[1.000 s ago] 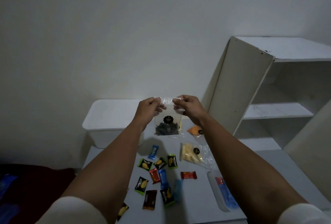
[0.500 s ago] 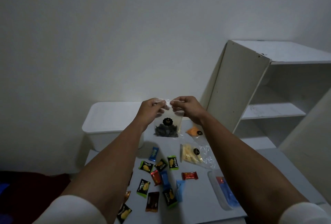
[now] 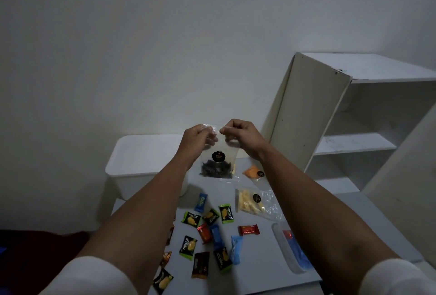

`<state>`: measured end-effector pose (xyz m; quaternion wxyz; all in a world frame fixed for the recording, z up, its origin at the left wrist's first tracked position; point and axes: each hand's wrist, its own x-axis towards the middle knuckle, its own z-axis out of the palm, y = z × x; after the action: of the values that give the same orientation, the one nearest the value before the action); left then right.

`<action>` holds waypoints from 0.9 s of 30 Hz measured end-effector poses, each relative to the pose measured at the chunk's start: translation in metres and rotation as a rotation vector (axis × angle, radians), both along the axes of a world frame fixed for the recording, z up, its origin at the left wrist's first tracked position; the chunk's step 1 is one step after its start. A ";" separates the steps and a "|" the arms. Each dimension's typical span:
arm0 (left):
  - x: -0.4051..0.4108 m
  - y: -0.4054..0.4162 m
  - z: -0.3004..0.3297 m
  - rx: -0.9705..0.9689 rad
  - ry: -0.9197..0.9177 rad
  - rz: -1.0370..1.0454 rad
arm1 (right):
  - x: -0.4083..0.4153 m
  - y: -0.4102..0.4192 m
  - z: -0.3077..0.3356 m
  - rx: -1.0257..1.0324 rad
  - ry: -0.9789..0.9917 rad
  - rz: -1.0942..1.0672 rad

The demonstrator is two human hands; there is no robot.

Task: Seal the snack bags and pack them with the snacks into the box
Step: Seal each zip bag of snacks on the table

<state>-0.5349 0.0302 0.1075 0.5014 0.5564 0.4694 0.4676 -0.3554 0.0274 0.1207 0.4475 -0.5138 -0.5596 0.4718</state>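
Clear snack bag (image 3: 218,160) with dark pieces and black round sticker held up in air, just in front of white box (image 3: 141,162). Top edge pinched by left hand (image 3: 197,140) and right hand (image 3: 240,139), both gripping bag, fingertips close together. Nearer than box on grey table (image 3: 259,271): orange bag (image 3: 253,172), yellow-snack bag (image 3: 256,202), scattered wrapped snacks (image 3: 207,231). Right of box: white shelf (image 3: 354,115).

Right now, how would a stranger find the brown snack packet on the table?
Start at the white box at the table's far end, then come toward the camera through the scattered wrappers. The brown snack packet lies between two green packets, the only plain dark brown one.
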 end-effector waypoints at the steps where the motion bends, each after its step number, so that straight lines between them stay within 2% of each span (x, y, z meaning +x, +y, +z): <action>1: 0.000 0.000 0.000 -0.002 -0.007 0.006 | 0.000 0.001 0.000 -0.007 -0.001 -0.002; 8: -0.009 0.001 -0.007 0.023 0.102 -0.049 | 0.000 -0.002 0.004 0.013 -0.200 0.072; 12: -0.009 0.000 -0.005 -0.006 0.041 -0.018 | -0.005 -0.001 0.002 0.023 -0.086 0.108; 16: -0.012 0.002 -0.003 0.059 0.090 0.013 | -0.006 0.000 0.000 0.023 -0.132 0.053; 20: -0.015 0.004 0.000 0.053 0.053 0.059 | 0.000 0.000 -0.004 0.039 -0.092 0.020; 24: -0.016 0.002 -0.001 -0.064 -0.066 0.041 | 0.000 -0.003 -0.005 0.066 -0.078 0.007; 27: -0.015 0.000 0.000 0.002 -0.036 0.070 | 0.003 -0.006 -0.005 0.019 -0.034 -0.004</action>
<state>-0.5501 0.0306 0.1079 0.4926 0.5316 0.4788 0.4954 -0.3522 0.0212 0.1154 0.4439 -0.5184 -0.5706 0.4568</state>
